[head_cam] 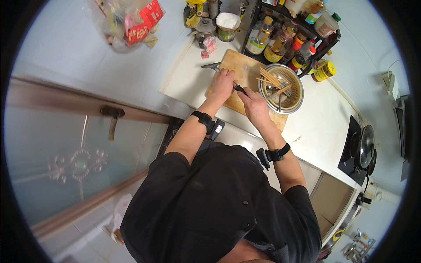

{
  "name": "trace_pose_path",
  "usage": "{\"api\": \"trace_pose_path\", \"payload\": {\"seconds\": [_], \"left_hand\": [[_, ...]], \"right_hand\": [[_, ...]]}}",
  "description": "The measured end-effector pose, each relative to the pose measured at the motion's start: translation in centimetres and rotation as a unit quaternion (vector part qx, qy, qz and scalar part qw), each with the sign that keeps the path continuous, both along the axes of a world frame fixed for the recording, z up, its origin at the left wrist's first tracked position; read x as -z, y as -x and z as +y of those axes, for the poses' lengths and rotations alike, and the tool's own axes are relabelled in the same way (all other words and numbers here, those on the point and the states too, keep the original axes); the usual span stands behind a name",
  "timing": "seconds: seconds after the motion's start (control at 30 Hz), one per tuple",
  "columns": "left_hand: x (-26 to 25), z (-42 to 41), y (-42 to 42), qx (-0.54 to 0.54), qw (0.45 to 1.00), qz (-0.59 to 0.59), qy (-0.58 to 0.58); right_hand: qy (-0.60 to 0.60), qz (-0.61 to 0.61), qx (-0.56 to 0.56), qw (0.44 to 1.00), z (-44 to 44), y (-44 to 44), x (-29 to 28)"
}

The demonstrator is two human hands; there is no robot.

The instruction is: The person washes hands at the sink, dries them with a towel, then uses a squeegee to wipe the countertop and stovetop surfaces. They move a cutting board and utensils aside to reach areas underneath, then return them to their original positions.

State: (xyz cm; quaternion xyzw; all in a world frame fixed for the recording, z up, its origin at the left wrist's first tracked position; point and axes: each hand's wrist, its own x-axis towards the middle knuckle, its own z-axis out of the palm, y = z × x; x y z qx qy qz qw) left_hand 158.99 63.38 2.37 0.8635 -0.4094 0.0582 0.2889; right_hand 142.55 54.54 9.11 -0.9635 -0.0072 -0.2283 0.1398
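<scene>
My right hand (257,106) grips the black handle of a kitchen utensil (239,88) above a wooden cutting board (247,65). Curled over the utensil's middle is my left hand (223,82), which hides most of it. Beyond the left knuckles a grey metal end (212,66) sticks out, roughly in line with the handle; its exact shape is unclear. To the right of my hands, overlapping the board, stands a steel bowl (300,102) with a beige strainer basket (297,79) inside. Wooden chopsticks (270,77) and metal cutlery lie in the basket.
A black rack (247,39) with several sauce bottles and jars stands against the wall. Left of it are a lidded pot (206,28) and a tub of white powder (227,23). An induction cooktop (349,154) carries a glass-lidded pan (365,148). A glazed door (98,184) is at left.
</scene>
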Motion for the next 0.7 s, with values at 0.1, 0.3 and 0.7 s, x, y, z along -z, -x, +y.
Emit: {"api": "trace_pose_path", "payload": {"seconds": [0.1,0.3,0.7], "left_hand": [[1.3,-0.1,-3.3,0.020,1.000,0.013,0.011],[2.3,-2.4,-6.4,0.062,0.997,0.043,-0.009],[3.5,-3.8,-10.1,0.066,0.994,0.081,0.013]], "right_hand": [[0.048,0.019,0.021,0.998,0.6,-3.3,-0.1],[0.062,0.053,0.069,0.994,-0.1,-7.1,0.1],[0.021,0.105,0.059,0.992,-0.8,-11.6,-0.6]]}}
